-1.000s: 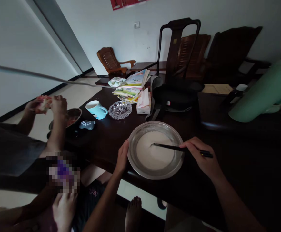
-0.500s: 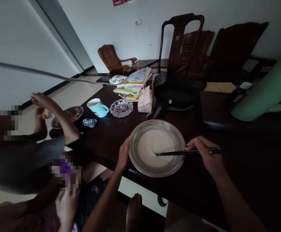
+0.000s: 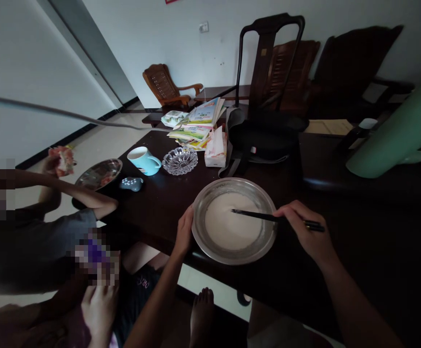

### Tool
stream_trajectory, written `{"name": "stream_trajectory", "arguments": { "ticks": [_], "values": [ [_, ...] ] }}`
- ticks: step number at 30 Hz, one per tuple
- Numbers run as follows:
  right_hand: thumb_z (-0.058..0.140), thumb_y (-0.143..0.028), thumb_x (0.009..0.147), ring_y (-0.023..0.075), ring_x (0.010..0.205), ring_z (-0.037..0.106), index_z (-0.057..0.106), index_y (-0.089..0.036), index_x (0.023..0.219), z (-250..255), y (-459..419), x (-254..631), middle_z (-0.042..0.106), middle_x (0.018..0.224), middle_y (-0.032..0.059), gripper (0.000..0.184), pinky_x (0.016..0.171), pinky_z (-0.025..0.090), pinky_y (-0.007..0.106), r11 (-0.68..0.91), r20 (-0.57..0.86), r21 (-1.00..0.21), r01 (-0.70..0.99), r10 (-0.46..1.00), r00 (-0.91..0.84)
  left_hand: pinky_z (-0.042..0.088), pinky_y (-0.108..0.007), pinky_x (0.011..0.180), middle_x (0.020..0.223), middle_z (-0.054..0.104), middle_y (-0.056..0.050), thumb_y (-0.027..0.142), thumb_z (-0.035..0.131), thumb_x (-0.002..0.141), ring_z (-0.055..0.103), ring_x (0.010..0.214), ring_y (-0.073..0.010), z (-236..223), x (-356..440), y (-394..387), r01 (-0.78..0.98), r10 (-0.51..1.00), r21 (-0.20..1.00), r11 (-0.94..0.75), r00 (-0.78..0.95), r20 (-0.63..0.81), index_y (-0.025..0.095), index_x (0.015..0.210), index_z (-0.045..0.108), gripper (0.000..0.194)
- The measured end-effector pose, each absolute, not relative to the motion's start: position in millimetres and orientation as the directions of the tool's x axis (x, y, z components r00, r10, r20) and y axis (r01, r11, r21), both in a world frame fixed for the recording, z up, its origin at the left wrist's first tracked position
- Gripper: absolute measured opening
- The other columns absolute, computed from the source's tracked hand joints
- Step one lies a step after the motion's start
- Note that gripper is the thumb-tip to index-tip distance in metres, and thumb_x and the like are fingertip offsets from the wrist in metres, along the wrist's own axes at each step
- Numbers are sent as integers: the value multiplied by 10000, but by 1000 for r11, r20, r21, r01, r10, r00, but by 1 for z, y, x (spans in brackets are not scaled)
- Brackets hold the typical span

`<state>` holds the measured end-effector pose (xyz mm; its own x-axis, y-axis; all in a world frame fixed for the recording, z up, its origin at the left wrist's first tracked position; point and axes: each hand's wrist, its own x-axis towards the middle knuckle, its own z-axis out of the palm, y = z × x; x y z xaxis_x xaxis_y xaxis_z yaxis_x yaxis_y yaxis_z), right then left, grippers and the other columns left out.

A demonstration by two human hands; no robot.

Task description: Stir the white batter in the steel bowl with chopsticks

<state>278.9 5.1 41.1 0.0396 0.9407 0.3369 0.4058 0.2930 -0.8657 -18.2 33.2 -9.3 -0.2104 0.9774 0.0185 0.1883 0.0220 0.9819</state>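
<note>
The person's right hand (image 3: 304, 232) grasps slender black chopsticks (image 3: 255, 215), their tips dipped in creamy off-white liquid (image 3: 228, 234). The liquid lies in a round, silver metal bowl (image 3: 198, 232) near the edge of the dark, glossy worktop (image 3: 152, 208). The left hand (image 3: 184, 229) touches the bowl's left rim; whether its fingers clasp it cannot be told. Beyond stands a light-blue mug (image 3: 141, 162), beside a clear, scalloped glass dish (image 3: 180, 162).

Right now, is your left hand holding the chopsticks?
No, the right hand holds the chopsticks, while the left hand touches the edge of the metal bowl.
</note>
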Motion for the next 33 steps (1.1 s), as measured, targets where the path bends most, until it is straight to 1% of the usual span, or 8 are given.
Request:
{"name": "stream_trajectory", "arguments": {
  "ticks": [3, 8, 13, 18, 23, 25, 28, 33],
  "values": [
    [479, -357, 942, 146, 652, 627, 659, -233, 701, 41, 4, 280, 663, 653, -13, 325, 651, 449, 271, 255, 310, -906, 337, 943, 121, 345, -404, 1077, 1247, 657, -75, 547, 447, 877, 553, 1190, -265, -10, -19, 34, 177, 981, 984, 17, -193, 18, 180, 1171, 671, 521],
    [533, -335, 914, 164, 755, 637, 706, -238, 770, 41, 4, 277, 695, 760, 3, 246, 731, 447, 290, 331, 332, -863, 382, 941, -66, 351, -400, 1072, 1236, 662, -67, 538, 442, 884, 563, 1176, -260, -11, -19, 34, 176, 981, 984, 13, -190, 21, 186, 1170, 673, 509],
    [488, -349, 939, 145, 659, 618, 661, -233, 716, 40, 4, 279, 664, 670, -12, 306, 654, 445, 270, 253, 305, -909, 332, 945, 114, 350, -409, 1075, 1226, 668, -63, 527, 457, 879, 562, 1174, -264, -11, -19, 34, 175, 981, 985, 9, -192, 25, 185, 1166, 675, 497],
    [525, -319, 920, 159, 764, 629, 700, -241, 770, 39, 5, 279, 688, 763, -2, 244, 740, 442, 281, 322, 326, -868, 379, 944, -56, 354, -419, 1073, 1219, 671, -67, 537, 442, 885, 563, 1177, -266, -14, -20, 35, 182, 980, 983, 16, -197, 20, 193, 1179, 668, 506],
    [487, -330, 941, 144, 673, 618, 655, -235, 708, 38, 5, 282, 656, 678, -15, 302, 664, 442, 267, 262, 315, -907, 331, 942, 118, 344, -420, 1080, 1253, 652, -71, 548, 443, 881, 553, 1188, -269, -15, -20, 35, 177, 980, 984, 28, -198, 8, 186, 1201, 654, 527],
    [488, -336, 940, 147, 682, 628, 666, -238, 720, 38, 4, 281, 662, 685, -14, 300, 665, 448, 268, 262, 292, -914, 310, 955, 56, 346, -410, 1080, 1248, 655, -71, 544, 437, 884, 547, 1197, -267, -13, -19, 35, 198, 980, 980, 21, -199, 19, 179, 1194, 658, 528],
    [531, -326, 916, 162, 761, 639, 706, -243, 775, 39, 4, 279, 691, 764, -1, 239, 732, 448, 283, 313, 317, -872, 376, 947, -53, 352, -401, 1076, 1230, 666, -69, 540, 425, 885, 532, 1215, -269, -9, -17, 35, 229, 976, 973, -1, -210, 50, 175, 1175, 670, 527],
    [494, -333, 934, 148, 681, 630, 666, -236, 718, 40, 5, 279, 678, 689, -9, 293, 667, 451, 269, 259, 315, -898, 356, 943, 109, 352, -407, 1073, 1233, 664, -65, 541, 433, 884, 548, 1192, -268, -9, -17, 35, 216, 979, 976, 9, -201, 36, 185, 1175, 671, 518]
  ]
}}
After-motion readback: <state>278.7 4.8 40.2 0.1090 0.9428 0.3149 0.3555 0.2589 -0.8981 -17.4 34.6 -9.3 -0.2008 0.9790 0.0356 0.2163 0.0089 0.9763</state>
